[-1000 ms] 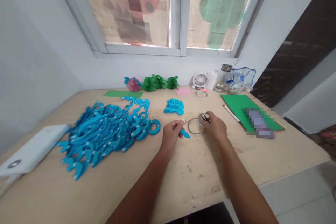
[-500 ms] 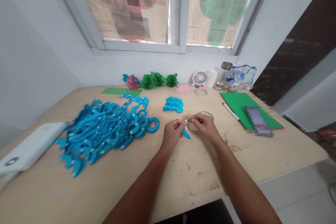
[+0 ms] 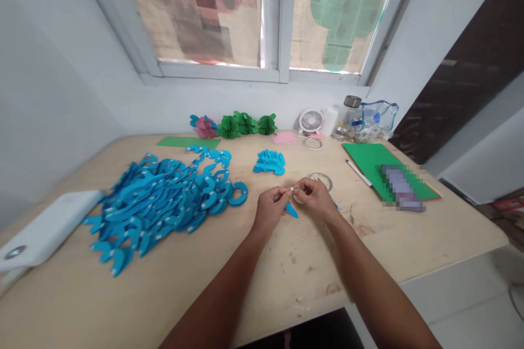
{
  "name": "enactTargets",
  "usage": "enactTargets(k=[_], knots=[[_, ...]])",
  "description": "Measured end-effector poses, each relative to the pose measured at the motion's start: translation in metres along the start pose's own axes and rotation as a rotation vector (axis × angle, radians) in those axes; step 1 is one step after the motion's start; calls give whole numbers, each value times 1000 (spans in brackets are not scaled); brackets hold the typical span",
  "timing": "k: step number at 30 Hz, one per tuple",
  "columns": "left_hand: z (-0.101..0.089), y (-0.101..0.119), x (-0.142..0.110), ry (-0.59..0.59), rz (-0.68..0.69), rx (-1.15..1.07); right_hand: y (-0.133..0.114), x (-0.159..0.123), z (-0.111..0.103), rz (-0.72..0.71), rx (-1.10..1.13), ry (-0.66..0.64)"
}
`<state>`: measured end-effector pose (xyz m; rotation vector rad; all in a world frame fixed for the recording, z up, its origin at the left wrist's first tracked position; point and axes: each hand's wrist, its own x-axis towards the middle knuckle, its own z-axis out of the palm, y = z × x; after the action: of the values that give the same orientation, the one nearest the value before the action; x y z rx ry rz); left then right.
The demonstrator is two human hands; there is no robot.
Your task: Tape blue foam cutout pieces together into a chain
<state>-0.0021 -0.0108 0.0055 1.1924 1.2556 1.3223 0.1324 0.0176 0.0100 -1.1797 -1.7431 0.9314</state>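
L hand (image 3: 270, 210) pinches blue pc (image 3: 292, 211) over tabletop (image 3: 262, 289), R of blue pile (image 3: 153, 204). R hand (image 3: 317, 199) pinched narrow at white bit (image 3: 292, 190); can't tell if gripping. Prob. fine two-hand work at that bit; calls for steady L hold, light R fingertips.

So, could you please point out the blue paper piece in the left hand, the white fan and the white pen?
Blue paper piece (image 3: 291, 210): head view, on its visible lower part.
White fan (image 3: 311, 121): head view, middle of its round front.
White pen (image 3: 360, 174): head view, middle of its barrel.
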Motion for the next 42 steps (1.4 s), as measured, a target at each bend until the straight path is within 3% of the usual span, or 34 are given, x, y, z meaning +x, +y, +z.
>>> enactTargets(k=[7, 10, 24, 29, 33, 37, 42], knots=[[-1, -1, 2, -10, -61, -118, 2, 3, -4, 64, 160, 156], [-3, -2, 4, 21, -82, -152, 0, 4, -6, 117, 226, 165], [-2, -1, 3, 11, -84, -201, -7, 1, -2, 177, 327, 75], [-5, -3, 5, 92, -118, -287, -7, 1, -4, 200, 505, 34], [-7, -4, 7, 142, -163, -411, -15, -4, -6, 183, 621, -72], [-7, -4, 8, 116, -149, -470, -22, -8, -6, 152, 615, -188], [-6, -4, 5, 72, -129, -423, -24, -9, -6, 165, 604, -196]])
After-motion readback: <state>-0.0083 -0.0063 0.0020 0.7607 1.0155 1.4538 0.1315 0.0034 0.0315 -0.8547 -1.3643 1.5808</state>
